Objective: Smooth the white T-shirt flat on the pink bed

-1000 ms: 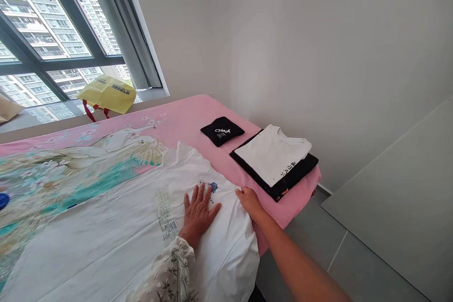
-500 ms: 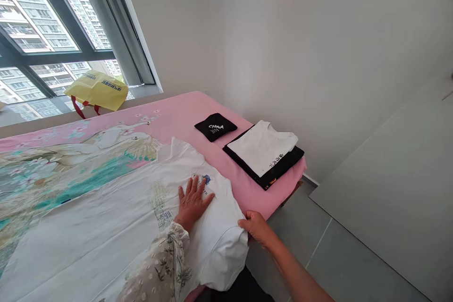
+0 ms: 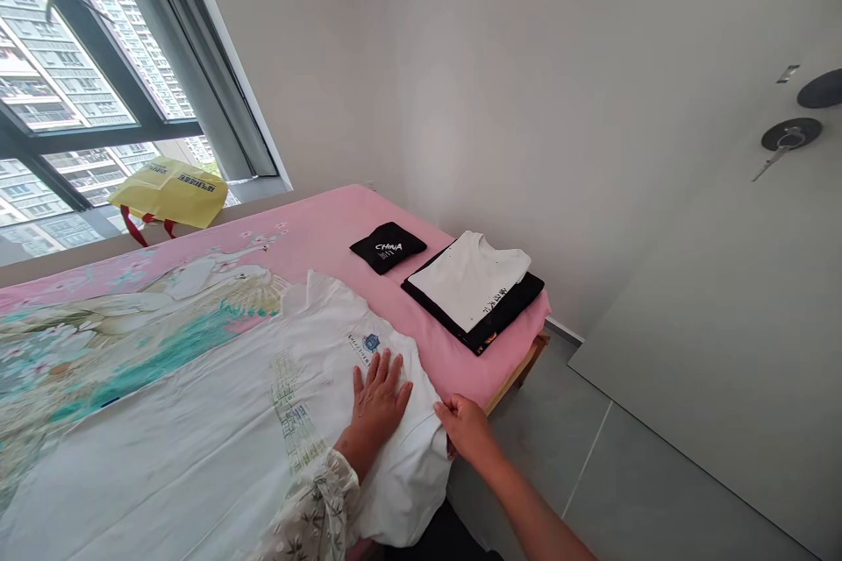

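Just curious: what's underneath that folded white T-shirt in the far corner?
The folded white T-shirt lies on a black folded garment, its edge showing bright print. Whether more lies between them is hidden.

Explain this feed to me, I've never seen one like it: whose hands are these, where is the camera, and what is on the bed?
The camera sits on a person's head, looking forward and down. The left hand lies flat on a spread white shirt. The right hand pinches the shirt's sleeve edge at the corner of the bed, which has a pink printed cover. Farther off lie a small black folded cloth and a folded white shirt on a black one. A yellow bag rests on the windowsill.
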`<state>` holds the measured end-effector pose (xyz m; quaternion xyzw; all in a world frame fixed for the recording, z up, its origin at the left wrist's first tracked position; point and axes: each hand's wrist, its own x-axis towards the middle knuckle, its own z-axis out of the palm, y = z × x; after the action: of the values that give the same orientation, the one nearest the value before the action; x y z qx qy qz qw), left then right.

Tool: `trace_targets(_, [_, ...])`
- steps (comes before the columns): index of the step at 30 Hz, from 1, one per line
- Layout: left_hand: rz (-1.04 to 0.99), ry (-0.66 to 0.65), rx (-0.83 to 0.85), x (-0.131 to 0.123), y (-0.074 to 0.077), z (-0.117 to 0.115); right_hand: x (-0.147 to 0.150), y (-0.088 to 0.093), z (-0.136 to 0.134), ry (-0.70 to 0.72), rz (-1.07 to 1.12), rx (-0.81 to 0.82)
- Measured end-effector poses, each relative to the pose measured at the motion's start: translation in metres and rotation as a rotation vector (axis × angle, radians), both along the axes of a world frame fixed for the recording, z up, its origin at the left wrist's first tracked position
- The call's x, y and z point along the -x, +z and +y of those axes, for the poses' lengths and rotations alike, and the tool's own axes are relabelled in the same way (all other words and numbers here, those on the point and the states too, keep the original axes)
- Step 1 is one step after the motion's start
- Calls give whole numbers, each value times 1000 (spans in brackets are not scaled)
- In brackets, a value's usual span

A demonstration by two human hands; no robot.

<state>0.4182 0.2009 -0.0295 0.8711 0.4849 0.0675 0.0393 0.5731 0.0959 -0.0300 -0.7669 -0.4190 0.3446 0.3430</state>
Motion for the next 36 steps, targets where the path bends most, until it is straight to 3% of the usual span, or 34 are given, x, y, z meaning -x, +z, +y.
trace_targets(3, [-8, 9, -25, -2, -6, -3, -8, 11, 14, 20, -113, -80])
trace_targets(7, [-51, -3, -110, 4, -12, -2, -12, 22, 62, 54, -139, -160])
trace_targets(11, [-61, -22, -170, 7, -16, -4, -5, 19, 113, 98, -178, -120])
trace_targets(15, [-59, -27, -172, 7, -17, -3, -5, 8, 138, 114, -183, -78])
trace_targets(23, [-48, -6, -54, 4, -10, -2, -17, -9, 138, 99, -127, -104])
trace_targets(28, [-23, 8, 39, -7, -1, 0, -16, -8, 138, 74, -118, -132])
trace_targets(32, [-43, -90, 60, -14, 0, 1, -19, -6, 136, 61, -65, -131])
trace_targets(36, [-109, -101, 54, -13, -6, 3, -26, 1, 112, 53, -1, -119])
